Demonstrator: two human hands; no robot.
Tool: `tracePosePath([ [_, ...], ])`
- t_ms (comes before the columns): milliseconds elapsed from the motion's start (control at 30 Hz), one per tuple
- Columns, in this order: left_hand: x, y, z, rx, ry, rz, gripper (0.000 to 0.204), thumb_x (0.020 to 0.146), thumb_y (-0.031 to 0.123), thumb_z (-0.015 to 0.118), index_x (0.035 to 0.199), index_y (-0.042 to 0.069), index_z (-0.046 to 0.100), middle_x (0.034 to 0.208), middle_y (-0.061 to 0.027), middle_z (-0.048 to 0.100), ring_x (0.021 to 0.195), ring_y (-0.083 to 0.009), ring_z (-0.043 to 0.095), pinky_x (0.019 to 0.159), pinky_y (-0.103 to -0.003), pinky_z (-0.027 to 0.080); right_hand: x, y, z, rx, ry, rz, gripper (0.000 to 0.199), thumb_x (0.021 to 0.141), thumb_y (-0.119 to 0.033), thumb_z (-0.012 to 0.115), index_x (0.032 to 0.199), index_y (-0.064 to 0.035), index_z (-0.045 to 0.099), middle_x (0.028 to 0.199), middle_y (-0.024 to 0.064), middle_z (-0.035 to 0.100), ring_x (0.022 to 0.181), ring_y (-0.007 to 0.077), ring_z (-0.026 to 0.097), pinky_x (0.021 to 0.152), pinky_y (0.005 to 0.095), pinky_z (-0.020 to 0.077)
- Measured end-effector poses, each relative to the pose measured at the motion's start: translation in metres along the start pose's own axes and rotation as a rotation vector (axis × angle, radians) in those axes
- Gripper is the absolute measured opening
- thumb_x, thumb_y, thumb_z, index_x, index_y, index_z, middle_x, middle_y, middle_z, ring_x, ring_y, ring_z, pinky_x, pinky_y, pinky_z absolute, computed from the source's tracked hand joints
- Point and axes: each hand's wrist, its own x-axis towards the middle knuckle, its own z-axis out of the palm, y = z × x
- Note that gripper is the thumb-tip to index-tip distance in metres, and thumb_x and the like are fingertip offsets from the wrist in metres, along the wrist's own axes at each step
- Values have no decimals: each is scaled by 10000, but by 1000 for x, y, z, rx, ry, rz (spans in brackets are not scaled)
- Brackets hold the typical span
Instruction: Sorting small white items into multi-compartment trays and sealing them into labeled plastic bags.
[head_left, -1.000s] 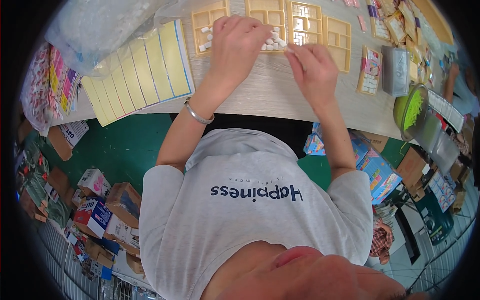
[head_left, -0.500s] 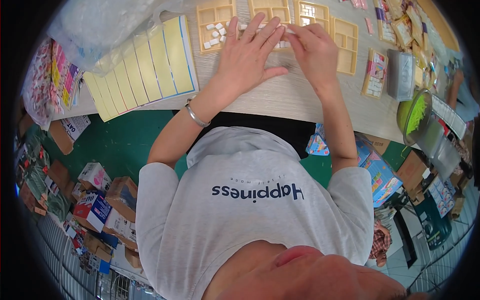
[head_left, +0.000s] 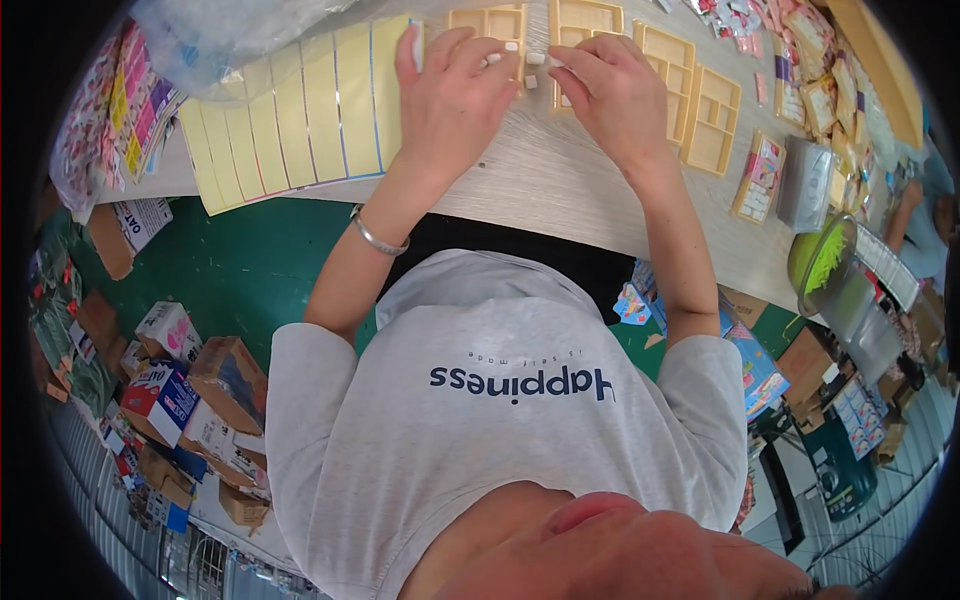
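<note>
My left hand [head_left: 452, 100] lies palm down on the pale wooden table [head_left: 540, 180], fingers spread, its fingertips at a tan compartment tray [head_left: 492, 22]. A silver bracelet [head_left: 378, 236] circles that wrist. My right hand [head_left: 612, 95] rests beside it over another tan tray [head_left: 580, 18], thumb and forefinger pinched on a small white piece [head_left: 553, 62]. A few more small white pieces [head_left: 531, 58] lie loose on the table between the two hands. What is under my palms is hidden.
Overlapping yellow sheets [head_left: 300, 105] lie left of my hands. More tan trays [head_left: 712, 118], small packets [head_left: 758, 175], a grey box [head_left: 806, 182] and a green bowl [head_left: 822, 262] line the right. Cardboard boxes [head_left: 200, 390] crowd the green floor. Another person's arm [head_left: 910, 215] is at far right.
Both hands drew back from the trays toward the near side of the table, and loose white pieces now show between them.
</note>
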Motion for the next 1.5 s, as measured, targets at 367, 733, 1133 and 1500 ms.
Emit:
tracePosePath([
  [367,20,27,-1,-35,46,-60,110,727,258,775,700,158,737,870,35,617,1001,-186,571,1072,-550,280,18,5,-7,20,-39,-76,149,816,-117,784,964,-109,773,823,21,663,818,206,640,700,341,528],
  [733,-2,14,-24,-106,175,-157,58,757,215,795,775,170,763,963,43,649,1070,-197,554,1064,-532,273,11,9,-7,259,-90,-114,214,823,-67,788,1034,-99,768,884,42,672,832,212,627,745,334,515],
  [1133,-32,14,-13,-27,-179,-202,745,824,495,752,1433,117,550,1515,-32,485,1422,-290,380,1137,-619,242,16,-14,-8,142,-335,-243,276,817,-79,762,1093,-66,755,1004,64,721,893,264,627,819,383,521],
  [1500,-14,7,-9,-152,-152,-264,826,885,541,668,1480,5,465,1572,-113,411,1495,-338,282,1189,-627,176,105,-56,-79,296,-68,-267,231,842,49,751,1058,-33,744,1006,78,768,845,206,718,741,288,552],
])
